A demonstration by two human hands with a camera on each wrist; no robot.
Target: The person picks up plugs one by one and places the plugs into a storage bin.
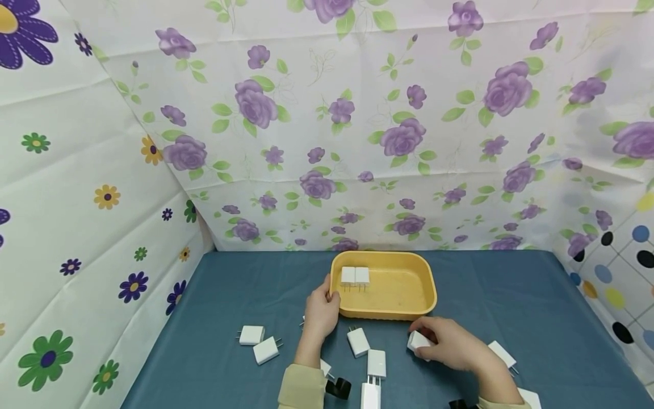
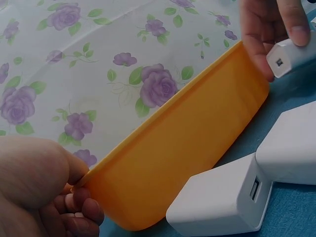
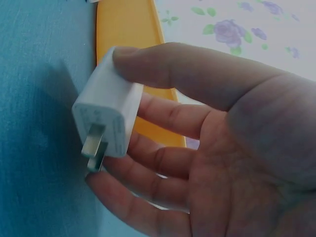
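Observation:
A yellow plastic tray [image 1: 403, 312] stands at the back of the table, with two white USB chargers [image 1: 355, 276] side by side in its left part. My left hand [image 1: 322, 309] grips the tray's left rim; in the left wrist view its thumb and fingers [image 2: 84, 210] pinch the edge. Right of the tray's front, my right hand [image 1: 449, 341] holds another white charger [image 1: 419, 342] between thumb and fingers. The right wrist view shows this charger [image 3: 106, 103] with its two metal prongs [image 3: 94, 145] pointing away from the palm.
Several more white chargers lie loose on the blue tablecloth [image 1: 204, 363]: a pair [image 1: 259, 343] at left, some in front of the tray [image 1: 359, 342], one [image 1: 503, 354] by my right wrist. Flowered sheets [image 1: 327, 142] hang behind and at the sides.

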